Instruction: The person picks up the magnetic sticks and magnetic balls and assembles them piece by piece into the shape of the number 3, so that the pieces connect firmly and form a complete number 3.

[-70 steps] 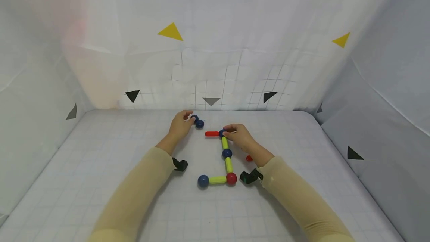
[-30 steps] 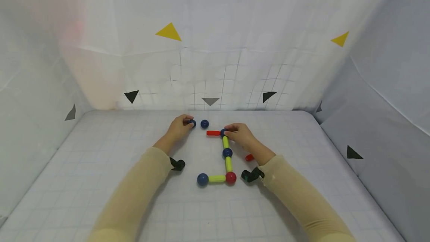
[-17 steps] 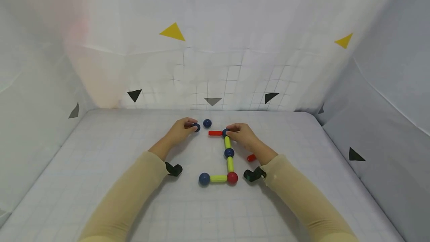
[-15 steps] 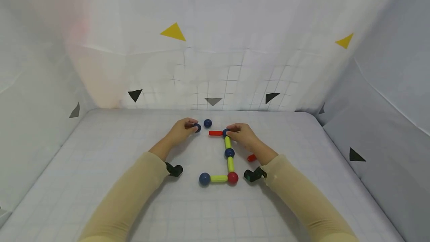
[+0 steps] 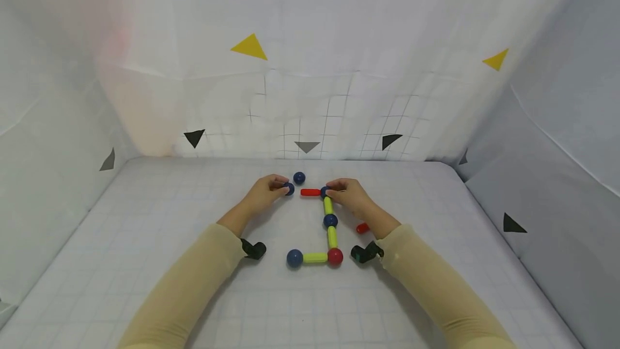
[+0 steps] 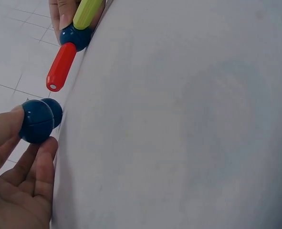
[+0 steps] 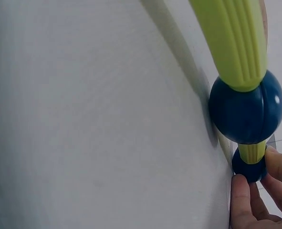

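My left hand (image 5: 263,194) pinches a blue ball (image 6: 37,121) between thumb and fingers, just left of the free end of a red rod (image 5: 310,192). That rod sticks out leftward from another blue ball (image 7: 249,167), which my right hand (image 5: 351,196) grips at the top of a joined chain. From there a yellow-green rod (image 5: 328,206) runs down to a middle blue ball (image 5: 330,220). A second yellow-green rod (image 5: 332,237) leads to a red ball (image 5: 335,256). A third yellow-green rod (image 5: 315,257) lies leftward from it, ending in a blue ball (image 5: 294,258).
One loose blue ball (image 5: 299,178) lies behind the left hand's ball. A red piece (image 5: 363,228) shows partly from under the right forearm. Black wrist-camera mounts (image 5: 254,250) stick out from both sleeves. White sheet walls (image 5: 310,101) rise behind and beside the table.
My left hand took one of the two blue balls at the back and brought it rightward and nearer, toward the red rod's end. The right hand stays on the chain's top ball.
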A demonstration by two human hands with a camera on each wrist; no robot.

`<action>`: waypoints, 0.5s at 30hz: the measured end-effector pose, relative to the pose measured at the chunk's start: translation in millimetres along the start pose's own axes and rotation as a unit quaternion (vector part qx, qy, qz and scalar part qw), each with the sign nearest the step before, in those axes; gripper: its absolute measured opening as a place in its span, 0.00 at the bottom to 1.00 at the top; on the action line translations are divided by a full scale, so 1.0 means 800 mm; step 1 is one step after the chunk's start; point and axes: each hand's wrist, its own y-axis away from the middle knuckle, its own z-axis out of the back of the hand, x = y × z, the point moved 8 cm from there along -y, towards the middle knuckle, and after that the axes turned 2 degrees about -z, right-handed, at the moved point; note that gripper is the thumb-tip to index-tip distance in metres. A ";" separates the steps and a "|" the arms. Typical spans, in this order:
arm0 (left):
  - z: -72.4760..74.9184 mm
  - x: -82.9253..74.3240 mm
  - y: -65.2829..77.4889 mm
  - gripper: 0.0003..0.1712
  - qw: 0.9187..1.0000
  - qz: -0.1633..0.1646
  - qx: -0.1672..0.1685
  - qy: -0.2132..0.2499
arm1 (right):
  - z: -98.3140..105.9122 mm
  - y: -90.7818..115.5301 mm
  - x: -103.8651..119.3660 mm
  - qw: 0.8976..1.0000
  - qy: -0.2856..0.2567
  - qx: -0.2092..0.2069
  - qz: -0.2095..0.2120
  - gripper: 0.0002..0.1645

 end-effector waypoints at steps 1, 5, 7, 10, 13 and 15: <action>-0.001 0.000 0.000 0.19 1.000 0.000 0.001 0.003 | 0.000 0.000 0.000 1.000 -0.001 -0.001 0.000 0.19; -0.004 0.001 -0.001 0.19 1.000 0.000 0.005 0.011 | 0.000 0.001 0.001 1.000 -0.001 -0.004 0.001 0.19; -0.006 0.000 -0.001 0.19 1.000 0.000 0.005 0.012 | -0.001 0.001 0.001 1.000 -0.001 -0.003 0.000 0.19; -0.008 -0.003 0.001 0.19 1.000 -0.003 0.005 0.011 | -0.001 0.001 0.002 1.000 -0.004 0.000 -0.001 0.19; -0.009 -0.006 0.002 0.18 1.000 -0.007 0.005 0.012 | -0.001 0.000 0.002 1.000 -0.010 0.000 0.000 0.19; -0.010 -0.007 0.002 0.18 1.000 -0.011 0.005 0.011 | -0.001 -0.001 0.001 1.000 -0.014 -0.001 0.004 0.19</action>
